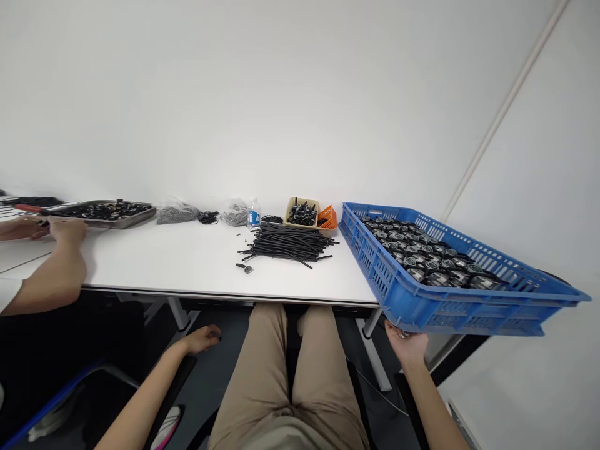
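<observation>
The blue basket [469, 312] sits at the right end of the white table [178, 262], and its near end pokes out past the front edge. The person's right hand [407, 340] is under its near left corner, fingers bent; I can't tell if it grips. The left hand [202, 338] hangs over the floor, fingers loosely curled, and I can't tell if it holds anything. A wide white strip shows between the black tubes [290, 242] and the front edge. I count one bottle [254, 217], two clear bags [176, 213] and one metal tray [134, 219]; the tubes are too many.
</observation>
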Tool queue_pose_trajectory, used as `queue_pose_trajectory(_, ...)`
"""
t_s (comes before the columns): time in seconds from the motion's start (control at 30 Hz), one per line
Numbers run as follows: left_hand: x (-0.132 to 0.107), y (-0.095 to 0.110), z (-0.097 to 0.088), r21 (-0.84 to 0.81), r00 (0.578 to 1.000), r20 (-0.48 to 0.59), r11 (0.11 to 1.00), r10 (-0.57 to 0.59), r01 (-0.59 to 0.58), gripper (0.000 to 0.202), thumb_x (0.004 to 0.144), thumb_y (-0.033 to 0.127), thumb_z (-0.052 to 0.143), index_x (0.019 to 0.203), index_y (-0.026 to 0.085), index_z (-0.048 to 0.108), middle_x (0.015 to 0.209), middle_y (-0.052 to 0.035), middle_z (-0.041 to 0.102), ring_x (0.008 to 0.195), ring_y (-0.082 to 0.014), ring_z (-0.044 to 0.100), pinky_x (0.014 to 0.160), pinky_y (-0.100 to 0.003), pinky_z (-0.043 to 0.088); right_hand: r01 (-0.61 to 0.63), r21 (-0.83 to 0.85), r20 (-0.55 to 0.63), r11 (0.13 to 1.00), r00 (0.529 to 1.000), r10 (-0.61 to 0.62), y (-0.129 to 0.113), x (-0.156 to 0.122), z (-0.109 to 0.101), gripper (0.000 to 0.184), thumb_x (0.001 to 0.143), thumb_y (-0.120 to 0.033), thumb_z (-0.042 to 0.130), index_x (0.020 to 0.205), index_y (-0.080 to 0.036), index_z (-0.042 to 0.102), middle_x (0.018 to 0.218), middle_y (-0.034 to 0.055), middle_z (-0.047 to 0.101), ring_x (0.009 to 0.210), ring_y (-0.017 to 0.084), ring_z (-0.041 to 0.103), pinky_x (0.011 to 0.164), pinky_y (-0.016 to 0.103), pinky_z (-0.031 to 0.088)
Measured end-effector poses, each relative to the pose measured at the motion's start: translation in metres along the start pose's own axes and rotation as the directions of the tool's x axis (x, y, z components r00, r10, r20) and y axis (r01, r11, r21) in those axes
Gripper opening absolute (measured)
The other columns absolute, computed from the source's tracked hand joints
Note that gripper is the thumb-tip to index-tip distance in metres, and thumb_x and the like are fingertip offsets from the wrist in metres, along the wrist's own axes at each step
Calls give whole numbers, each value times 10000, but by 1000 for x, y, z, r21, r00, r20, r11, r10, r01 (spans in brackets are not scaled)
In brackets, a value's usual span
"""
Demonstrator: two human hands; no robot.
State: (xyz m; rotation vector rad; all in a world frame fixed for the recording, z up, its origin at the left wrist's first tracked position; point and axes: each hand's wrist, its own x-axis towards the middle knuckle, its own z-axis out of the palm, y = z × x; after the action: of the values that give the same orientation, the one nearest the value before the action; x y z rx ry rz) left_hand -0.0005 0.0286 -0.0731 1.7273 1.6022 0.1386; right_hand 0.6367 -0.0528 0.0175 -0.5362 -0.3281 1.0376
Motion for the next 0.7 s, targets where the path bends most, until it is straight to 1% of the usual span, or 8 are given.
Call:
queue_pose_trajectory(0.13,0,0,0,2,1000,-2,1000,2,-2,607,628,540,534,1103,164,582,830,-38,653,754,-226,663,692,-304,513,-54,47,-7,997,998,54,0,1,-1,155,781,-278,562,647,-233,498,552,-60,567,494,151,563,559,343,548)
queue_pose_trajectory(0.3,2,-2,0,3,1000,-4,1000,-2,2,604,635,515,537,1118,155,579,870,-52,658,760,-221,667,711,-301,515,-48,52,7,998,999,47,2,3,-4,125,784,-263,557,669,-238,514,590,-62,600,514,151,571,572,343,553)
queue_pose_trajectory(0.53,2,-2,0,13,1000,-2,1000,-16,16,578,654,500,551,1125,166,584,876,-55,667,775,-236,674,695,-307,515,-41,60,4,997,999,41,4,5,-5,155,786,-239,553,642,-231,497,551,-75,565,453,131,527,535,318,538)
queue_pose_trajectory(0.7,1,-2,-1,24,1000,2,1000,-11,10,562,675,482,539,1138,166,578,862,-48,670,783,-239,678,716,-314,510,-42,51,11,998,999,41,3,5,-5,175,788,-240,560,629,-226,488,528,-78,541,436,125,508,533,317,532)
